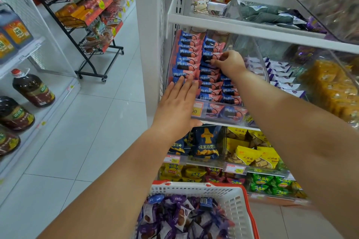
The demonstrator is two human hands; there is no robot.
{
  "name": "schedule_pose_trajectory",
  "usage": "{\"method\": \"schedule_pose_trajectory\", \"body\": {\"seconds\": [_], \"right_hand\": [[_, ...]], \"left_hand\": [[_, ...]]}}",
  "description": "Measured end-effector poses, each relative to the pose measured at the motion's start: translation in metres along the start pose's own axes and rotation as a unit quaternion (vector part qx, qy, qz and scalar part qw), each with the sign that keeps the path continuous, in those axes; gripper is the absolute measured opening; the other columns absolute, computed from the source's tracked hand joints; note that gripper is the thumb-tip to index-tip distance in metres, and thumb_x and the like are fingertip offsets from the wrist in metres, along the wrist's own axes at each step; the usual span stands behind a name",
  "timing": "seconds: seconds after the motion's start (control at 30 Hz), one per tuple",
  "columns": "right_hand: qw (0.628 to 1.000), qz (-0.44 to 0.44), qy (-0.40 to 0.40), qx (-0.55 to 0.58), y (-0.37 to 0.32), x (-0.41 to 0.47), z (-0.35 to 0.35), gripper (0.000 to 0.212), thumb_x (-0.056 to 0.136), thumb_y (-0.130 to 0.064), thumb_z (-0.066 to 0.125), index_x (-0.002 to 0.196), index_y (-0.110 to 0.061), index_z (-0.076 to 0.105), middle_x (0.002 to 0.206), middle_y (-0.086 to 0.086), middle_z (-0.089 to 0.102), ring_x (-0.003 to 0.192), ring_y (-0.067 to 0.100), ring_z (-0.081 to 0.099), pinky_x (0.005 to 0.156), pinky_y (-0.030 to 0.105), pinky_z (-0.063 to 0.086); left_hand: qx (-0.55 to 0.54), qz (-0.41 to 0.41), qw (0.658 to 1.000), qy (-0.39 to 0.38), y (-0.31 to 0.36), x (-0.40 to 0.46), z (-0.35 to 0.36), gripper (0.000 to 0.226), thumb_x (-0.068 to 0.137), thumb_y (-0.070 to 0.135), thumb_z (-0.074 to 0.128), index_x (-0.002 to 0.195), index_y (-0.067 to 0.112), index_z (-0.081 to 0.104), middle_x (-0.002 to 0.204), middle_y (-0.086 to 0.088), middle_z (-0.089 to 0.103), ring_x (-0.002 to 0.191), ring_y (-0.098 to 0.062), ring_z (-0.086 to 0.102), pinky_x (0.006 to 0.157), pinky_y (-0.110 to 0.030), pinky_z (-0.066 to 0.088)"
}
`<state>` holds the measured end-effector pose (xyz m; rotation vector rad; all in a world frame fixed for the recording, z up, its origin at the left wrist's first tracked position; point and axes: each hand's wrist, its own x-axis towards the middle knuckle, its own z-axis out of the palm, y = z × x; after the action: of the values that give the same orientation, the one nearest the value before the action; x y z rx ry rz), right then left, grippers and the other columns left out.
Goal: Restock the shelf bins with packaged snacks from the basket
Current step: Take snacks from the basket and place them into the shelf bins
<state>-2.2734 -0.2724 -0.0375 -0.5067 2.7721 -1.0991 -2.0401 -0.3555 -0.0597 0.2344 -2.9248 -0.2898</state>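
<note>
Packets of pink-and-blue snacks stand in tidy rows in the clear bin. The right hand has a narrow grip — fingertips pinching one packet in the second row, likely to seat it upright. The left hand lies flat with straight fingers against the near end of the first row, probably bracing it so nothing topples. Well below both hands, the basket holds purple snacks — not yet shelved.

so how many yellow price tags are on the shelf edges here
3: one price tag beside the left hand, one under the navy packs, one under the yellow packs. Others may be hidden.
</note>
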Motion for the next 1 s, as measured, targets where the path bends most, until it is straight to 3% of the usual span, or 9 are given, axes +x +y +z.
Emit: {"method": "schedule_pose_trajectory", "body": {"seconds": [0.1,0.4,0.6,0.7,0.83,0.93,1.0], "right_hand": [[0.998,0.009,0.024,0.049,0.003,-0.002,-0.002,0.044,0.086,-0.029,0.073,0.118,-0.004,0.057,0.106,0.004,0.058,0.095,0.015,0.053,0.083,0.028,0.045],[0.998,0.022,0.038,0.052,0.004,-0.012,-0.007,0.045,0.086,-0.032,0.073,0.12,-0.007,0.057,0.112,0.005,0.062,0.098,0.019,0.06,0.088,0.033,0.051],[0.998,0.013,0.017,0.057,0.002,-0.013,-0.005,0.026,0.09,-0.021,0.069,0.11,-0.004,0.063,0.11,0.009,0.066,0.091,0.018,0.057,0.079,0.029,0.047],[0.993,0.032,0.052,0.102,0.0,-0.007,-0.004,0.036,0.09,-0.025,0.069,0.119,-0.005,0.058,0.117,0.009,0.063,0.098,0.018,0.057,0.082,0.028,0.047],[0.996,0.025,0.055,0.072,0.003,0.0,0.0,0.033,0.092,-0.022,0.067,0.118,-0.006,0.054,0.117,0.009,0.061,0.108,0.022,0.058,0.092,0.034,0.048],[0.995,0.031,0.059,0.071,0.007,0.005,0.004,0.033,0.092,-0.023,0.067,0.118,-0.007,0.055,0.116,0.008,0.062,0.108,0.023,0.059,0.091,0.033,0.047],[0.995,0.034,0.065,0.069,0.009,0.009,0.005,0.035,0.09,-0.025,0.069,0.118,-0.007,0.057,0.117,0.008,0.063,0.107,0.023,0.06,0.093,0.035,0.049]], "left_hand": [[0.0,0.0,1.0,-0.004,0.0,0.0,0.0,0.105,0.087,0.06,0.059,0.156,0.016,-0.007,0.165,-0.003,-0.008,0.151,-0.02,-0.012,0.116,-0.034,-0.016],[0.011,-0.003,1.0,-0.018,0.001,0.001,-0.001,0.107,0.087,0.062,0.058,0.156,0.016,-0.01,0.165,-0.002,-0.009,0.151,-0.021,-0.013,0.117,-0.035,-0.016],[0.012,-0.005,0.999,-0.031,0.001,0.003,-0.001,0.108,0.086,0.064,0.058,0.156,0.017,-0.009,0.165,-0.002,-0.01,0.151,-0.02,-0.012,0.117,-0.035,-0.015],[0.006,-0.006,0.999,-0.049,-0.001,0.004,-0.004,0.106,0.086,0.067,0.053,0.156,0.018,-0.011,0.164,0.0,-0.014,0.15,-0.017,-0.015,0.117,-0.034,-0.015],[-0.006,0.009,0.999,-0.035,0.006,0.007,-0.013,0.087,0.094,0.067,0.03,0.157,0.02,-0.007,0.163,0.004,-0.015,0.149,-0.012,-0.017,0.119,-0.034,-0.015],[-0.032,0.032,0.999,0.015,0.011,0.029,-0.023,0.057,0.105,0.042,0.021,0.157,0.02,0.014,0.165,0.003,0.004,0.151,-0.011,-0.003,0.121,-0.033,-0.008],[-0.036,0.039,0.998,0.017,0.012,0.056,-0.03,0.051,0.104,0.03,0.025,0.153,0.018,0.028,0.162,0.0,0.022,0.15,-0.016,0.011,0.122,-0.036,0.0]]}}
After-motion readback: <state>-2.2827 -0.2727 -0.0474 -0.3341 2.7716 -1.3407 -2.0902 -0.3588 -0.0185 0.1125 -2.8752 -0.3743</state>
